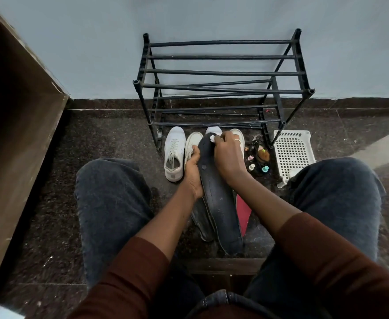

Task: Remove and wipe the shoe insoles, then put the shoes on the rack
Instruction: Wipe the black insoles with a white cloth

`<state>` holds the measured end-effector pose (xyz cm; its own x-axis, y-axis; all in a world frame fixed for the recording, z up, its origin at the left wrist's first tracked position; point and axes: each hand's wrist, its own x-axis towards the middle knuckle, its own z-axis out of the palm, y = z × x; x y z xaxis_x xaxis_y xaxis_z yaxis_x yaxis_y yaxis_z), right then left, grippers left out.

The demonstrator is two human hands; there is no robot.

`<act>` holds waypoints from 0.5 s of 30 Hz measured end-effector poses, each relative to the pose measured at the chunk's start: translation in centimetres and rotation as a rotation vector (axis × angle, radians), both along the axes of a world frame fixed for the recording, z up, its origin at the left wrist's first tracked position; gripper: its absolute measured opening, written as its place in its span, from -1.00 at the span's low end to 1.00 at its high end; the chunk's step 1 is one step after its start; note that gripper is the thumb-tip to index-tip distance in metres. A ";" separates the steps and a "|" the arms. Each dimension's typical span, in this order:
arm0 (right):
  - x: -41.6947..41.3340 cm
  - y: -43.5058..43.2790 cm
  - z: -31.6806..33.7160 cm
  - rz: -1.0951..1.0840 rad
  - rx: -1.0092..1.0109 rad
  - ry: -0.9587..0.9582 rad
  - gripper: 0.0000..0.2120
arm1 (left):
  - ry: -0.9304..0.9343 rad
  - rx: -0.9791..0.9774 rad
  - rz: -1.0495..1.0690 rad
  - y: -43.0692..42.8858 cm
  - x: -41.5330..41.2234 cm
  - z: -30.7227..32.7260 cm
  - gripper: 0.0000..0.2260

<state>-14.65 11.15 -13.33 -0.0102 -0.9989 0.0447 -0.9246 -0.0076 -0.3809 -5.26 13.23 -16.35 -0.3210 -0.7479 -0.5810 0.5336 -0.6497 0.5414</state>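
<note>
Dark speckled floor (110,134), pale wall (212,14), possibly stone.

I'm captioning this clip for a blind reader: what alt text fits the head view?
A seated person's left hand holds a dark insole while the right hand rubs a white wipe on its far end. White shoes sit on the floor before a black rack.

White perforated plastic basket (293,153) on the dark speckled floor (110,134); small bottles (259,166) just beside it; brown wooden cabinet (16,116) at left; pale blue wall (212,17) behind.
</note>
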 end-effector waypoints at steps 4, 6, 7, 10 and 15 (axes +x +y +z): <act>0.3 0.6 0.2 0.032 0.091 0.115 -0.76 | 0.005 -0.006 0.030 -0.2 0.1 -0.4 -0.42; 0.4 0.9 -0.1 0.040 0.118 0.134 -0.75 | 0.011 0.010 0.048 -0.2 0.0 -0.7 -0.42; 0.3 1.1 -0.2 0.048 0.131 0.131 -0.75 | 0.015 0.020 0.058 -0.1 0.0 -0.8 -0.41; 0.1 1.5 -0.2 0.075 0.182 0.114 -0.74 | 0.038 0.042 0.084 0.0 -0.2 -1.1 -0.35; -0.2 2.2 0.1 0.096 0.224 0.134 -0.75 | 0.037 0.071 0.094 0.0 -0.2 -1.6 -0.32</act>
